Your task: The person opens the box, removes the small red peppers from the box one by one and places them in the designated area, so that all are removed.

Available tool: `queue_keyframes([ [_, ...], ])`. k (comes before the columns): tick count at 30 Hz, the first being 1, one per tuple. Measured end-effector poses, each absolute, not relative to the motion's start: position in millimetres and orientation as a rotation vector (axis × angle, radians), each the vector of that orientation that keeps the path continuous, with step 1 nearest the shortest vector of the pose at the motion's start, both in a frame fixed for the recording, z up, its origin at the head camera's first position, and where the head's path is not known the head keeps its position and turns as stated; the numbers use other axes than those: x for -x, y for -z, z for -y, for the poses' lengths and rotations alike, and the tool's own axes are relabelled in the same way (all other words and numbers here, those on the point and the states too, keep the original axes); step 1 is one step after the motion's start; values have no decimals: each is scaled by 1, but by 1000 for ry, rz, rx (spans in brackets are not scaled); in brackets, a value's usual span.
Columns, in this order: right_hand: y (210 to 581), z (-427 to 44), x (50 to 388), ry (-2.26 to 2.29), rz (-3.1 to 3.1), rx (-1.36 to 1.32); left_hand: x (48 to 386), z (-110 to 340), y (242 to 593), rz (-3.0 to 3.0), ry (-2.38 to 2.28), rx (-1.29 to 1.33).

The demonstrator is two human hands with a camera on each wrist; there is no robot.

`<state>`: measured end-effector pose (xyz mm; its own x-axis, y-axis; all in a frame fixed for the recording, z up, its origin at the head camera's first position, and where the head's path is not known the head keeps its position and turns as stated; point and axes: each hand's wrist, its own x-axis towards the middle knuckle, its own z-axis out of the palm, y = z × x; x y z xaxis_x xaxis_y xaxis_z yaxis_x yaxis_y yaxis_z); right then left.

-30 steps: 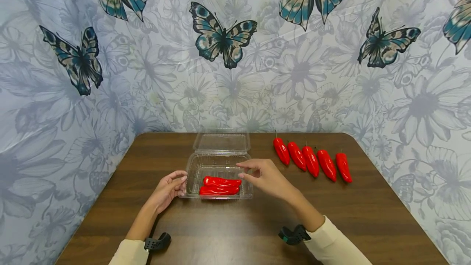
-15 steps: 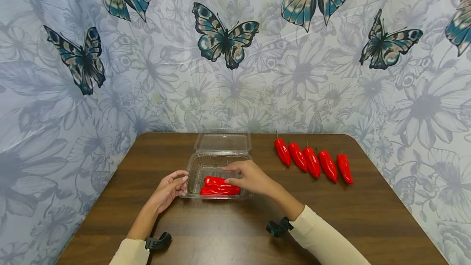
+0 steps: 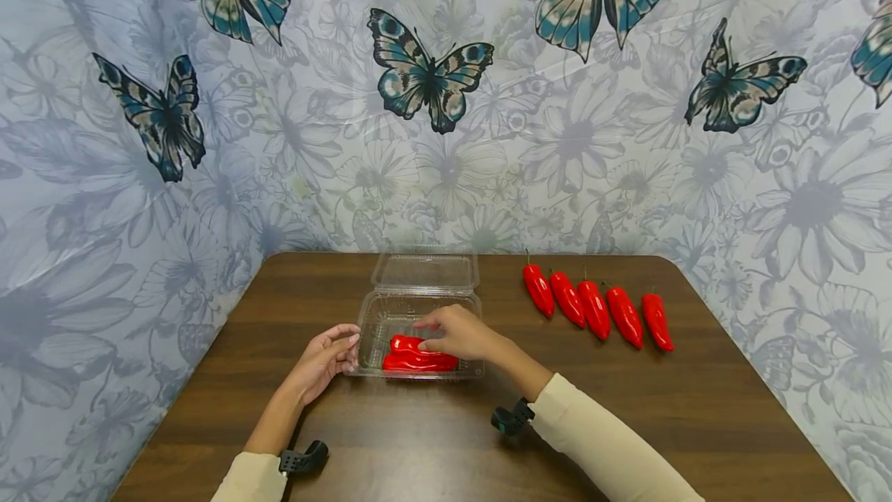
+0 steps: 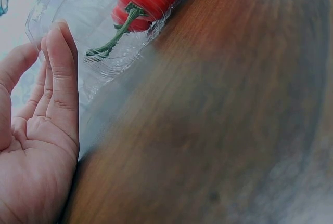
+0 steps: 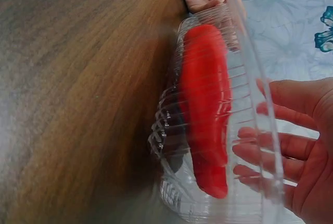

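Observation:
A clear plastic clamshell container (image 3: 372,331) lies with its lid folded back on the table. Two red chili peppers (image 3: 420,363) lie crosswise along its near side; a green stem (image 4: 112,42) shows through the wall in the left wrist view. My left hand (image 3: 324,362) pinches the container's left rim between thumb and fingers. Inside the container, my right hand (image 3: 463,333) hovers at the rear pepper (image 3: 403,344) and hides its right part. In the right wrist view, the right hand's fingers (image 5: 276,148) are spread apart and hold nothing; whether they touch a pepper I cannot tell.
Several more red chili peppers (image 3: 594,310) lie in a slanted row at the table's back right. The clear lid (image 3: 427,269) reaches toward the back edge of the wooden table (image 3: 418,440). Behind stands a butterfly-patterned wall covering (image 3: 571,177).
My right hand has moved left, from the container's right rim to over the rear pepper. The left hand keeps its place on the left rim. The camera view shifts slightly.

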<state>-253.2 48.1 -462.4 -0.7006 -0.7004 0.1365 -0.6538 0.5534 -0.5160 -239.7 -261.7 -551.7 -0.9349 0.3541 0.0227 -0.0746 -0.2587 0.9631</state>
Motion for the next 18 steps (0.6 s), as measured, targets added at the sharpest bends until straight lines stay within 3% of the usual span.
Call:
queue_keyframes([
  [18,485,-39,266,806,-2654,1118,240,262,554,-1742,-2261,-338],
])
